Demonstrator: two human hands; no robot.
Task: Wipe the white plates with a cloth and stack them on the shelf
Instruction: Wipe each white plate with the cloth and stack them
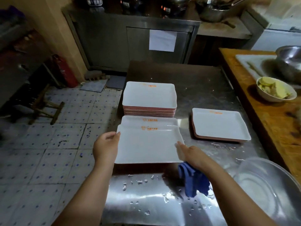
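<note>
Each white plate carries a small orange mark, too blurred to read. The left hand [105,146] grips the top plate [148,145] of the near pile on the steel table [203,88]; the right hand [190,154] clutches a blue cloth [193,181], fingers flat on that plate's right edge. Three piles stand: a tall stack [149,97] behind, a low stack [219,124] right

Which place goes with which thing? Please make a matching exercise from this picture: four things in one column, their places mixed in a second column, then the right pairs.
Things:
1. blue cloth
2. tall stack of plates
3. bowl of yellow food
4. red fire extinguisher

Places:
A. on the wooden counter at the right
B. hanging from the right hand
C. on the floor by the wall
D. on the steel table, beyond the plate that both hands hold

Pairs: 1-B, 2-D, 3-A, 4-C
</note>
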